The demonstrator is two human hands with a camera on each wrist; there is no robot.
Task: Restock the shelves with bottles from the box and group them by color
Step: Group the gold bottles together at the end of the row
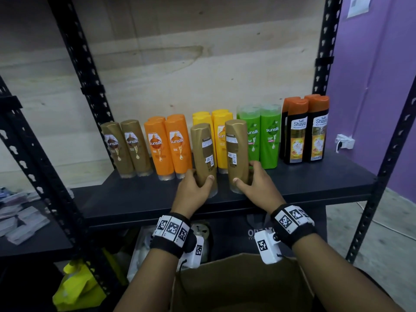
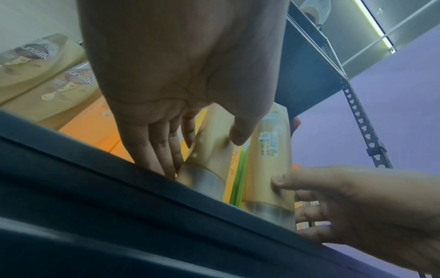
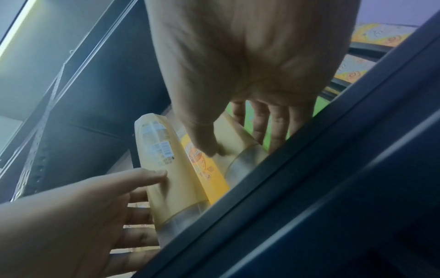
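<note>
Far to the left of both hands, two gold bottles [image 1: 126,148] are being kept upright at the back of the dark shelf [image 1: 139,199], front labels facing out. Just to the right of them, still left of the hands, a cluster of orange bottles [image 1: 167,146] is being kept standing.

A gold bottle [image 1: 203,157] is being gripped low down by the left hand [image 1: 193,188]: thumb laid across its near face, fingers wrapped round its left side, as confirmed in the left wrist view [image 2: 209,150]. It is being held upright near the shelf's front edge, back label towards the camera, its clear cap down on the shelf.

Between and behind the two held bottles, yellow bottles [image 1: 221,129] are being partly hidden.

A second gold bottle [image 1: 236,154] is being gripped near its base by the right hand [image 1: 258,185], thumb on the near face, fingers curled behind the right side. It is also standing upright, just beside the first, a small gap being left between them.

Behind and right of the right hand, two green bottles [image 1: 267,136] are being kept at the back; further right, black bottles with orange caps [image 1: 306,131] are standing.

Below the wrists, an open cardboard box [image 1: 243,287] is being seen; its contents cannot be made out.
</note>
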